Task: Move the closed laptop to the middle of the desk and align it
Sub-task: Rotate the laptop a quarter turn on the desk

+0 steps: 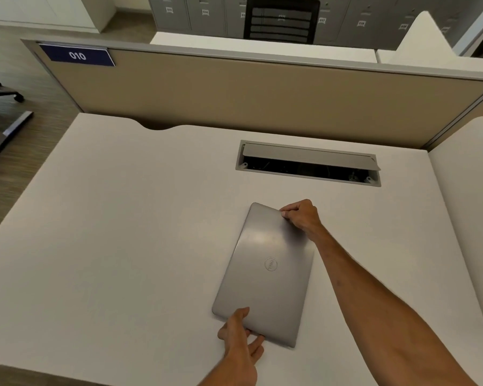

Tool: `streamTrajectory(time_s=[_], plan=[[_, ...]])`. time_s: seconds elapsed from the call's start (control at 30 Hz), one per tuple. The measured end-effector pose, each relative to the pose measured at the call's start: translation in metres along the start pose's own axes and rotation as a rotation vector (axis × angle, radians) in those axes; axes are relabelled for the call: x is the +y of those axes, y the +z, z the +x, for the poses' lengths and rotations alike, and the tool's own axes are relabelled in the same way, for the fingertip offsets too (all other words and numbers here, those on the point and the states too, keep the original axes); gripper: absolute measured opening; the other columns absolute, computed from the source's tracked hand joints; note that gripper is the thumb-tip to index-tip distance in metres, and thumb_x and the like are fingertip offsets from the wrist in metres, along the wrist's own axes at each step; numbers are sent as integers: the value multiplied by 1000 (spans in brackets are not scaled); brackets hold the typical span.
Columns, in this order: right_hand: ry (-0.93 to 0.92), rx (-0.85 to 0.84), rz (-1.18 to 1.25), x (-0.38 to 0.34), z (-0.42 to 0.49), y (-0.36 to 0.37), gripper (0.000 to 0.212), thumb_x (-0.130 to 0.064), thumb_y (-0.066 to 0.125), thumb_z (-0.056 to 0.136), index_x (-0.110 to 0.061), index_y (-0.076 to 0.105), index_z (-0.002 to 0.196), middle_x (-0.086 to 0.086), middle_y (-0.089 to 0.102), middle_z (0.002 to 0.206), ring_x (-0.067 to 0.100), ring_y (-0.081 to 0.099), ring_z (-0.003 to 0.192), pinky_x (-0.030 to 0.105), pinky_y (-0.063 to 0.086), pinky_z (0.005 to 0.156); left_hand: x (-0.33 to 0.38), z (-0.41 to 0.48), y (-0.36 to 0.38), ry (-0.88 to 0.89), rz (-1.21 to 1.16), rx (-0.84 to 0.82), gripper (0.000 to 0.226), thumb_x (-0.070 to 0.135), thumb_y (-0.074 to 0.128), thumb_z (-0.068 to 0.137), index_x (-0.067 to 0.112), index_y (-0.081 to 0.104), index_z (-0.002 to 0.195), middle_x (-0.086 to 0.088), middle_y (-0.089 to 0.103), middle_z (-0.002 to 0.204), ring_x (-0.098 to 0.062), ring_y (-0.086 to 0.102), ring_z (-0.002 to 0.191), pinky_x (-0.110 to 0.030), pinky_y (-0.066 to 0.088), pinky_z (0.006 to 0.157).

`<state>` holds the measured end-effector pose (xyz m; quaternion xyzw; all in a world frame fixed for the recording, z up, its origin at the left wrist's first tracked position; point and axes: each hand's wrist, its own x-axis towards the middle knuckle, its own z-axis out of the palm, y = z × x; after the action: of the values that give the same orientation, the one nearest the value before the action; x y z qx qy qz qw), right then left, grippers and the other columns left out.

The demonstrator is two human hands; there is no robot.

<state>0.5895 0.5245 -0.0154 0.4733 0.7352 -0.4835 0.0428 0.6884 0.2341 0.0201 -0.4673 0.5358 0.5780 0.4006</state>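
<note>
A closed silver laptop [265, 274] lies flat on the white desk [109, 232], right of the desk's middle, its long side running away from me and slightly skewed. My right hand [300, 215] pinches the laptop's far right corner. At the near short edge my left hand [239, 334] has its thumb on the lid and its fingers against and under the edge.
An open grey cable hatch [308, 162] is sunk into the desk just beyond the laptop. A tan divider panel [262, 93] with a blue "010" sign [77, 55] closes the back. A chair base [3, 107] stands on the floor at left.
</note>
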Motion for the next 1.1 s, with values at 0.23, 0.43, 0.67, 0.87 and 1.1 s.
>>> streamTrajectory(time_s=[0.23,0.43,0.67,0.87,1.1], plan=[[82,123,176,20,-13,-5,26,-9,77,98,-6,86,123,13,82,129,31,73,126,45,56,118,29,6,-14,85,107,21,50,44,67,97,27,43,137,-16,66,139,-42,68,124,-51,43,113],[132,195,258,37,-24,-4,26,-8,79,96,-6,86,121,15,82,127,36,74,125,48,57,117,49,9,-22,106,187,-19,49,49,65,98,31,41,136,-14,62,147,-42,62,132,-48,38,111],[181,304,312,54,-44,-6,26,-9,77,96,-8,87,119,17,84,119,34,75,122,40,58,112,69,19,-20,195,291,-60,61,54,59,101,31,43,155,-8,60,150,-39,57,135,-48,36,111],[196,379,271,69,-58,-5,24,-11,75,97,-7,87,117,18,85,117,38,77,118,43,61,108,89,23,-16,302,386,-82,62,54,55,104,32,44,161,-7,54,157,-37,56,137,-43,39,103],[249,414,313,84,-76,0,24,-11,78,94,-8,88,115,16,84,117,39,77,115,44,62,106,104,30,-22,332,444,-89,68,57,55,104,31,40,165,-6,47,165,-36,51,144,-46,38,112]])
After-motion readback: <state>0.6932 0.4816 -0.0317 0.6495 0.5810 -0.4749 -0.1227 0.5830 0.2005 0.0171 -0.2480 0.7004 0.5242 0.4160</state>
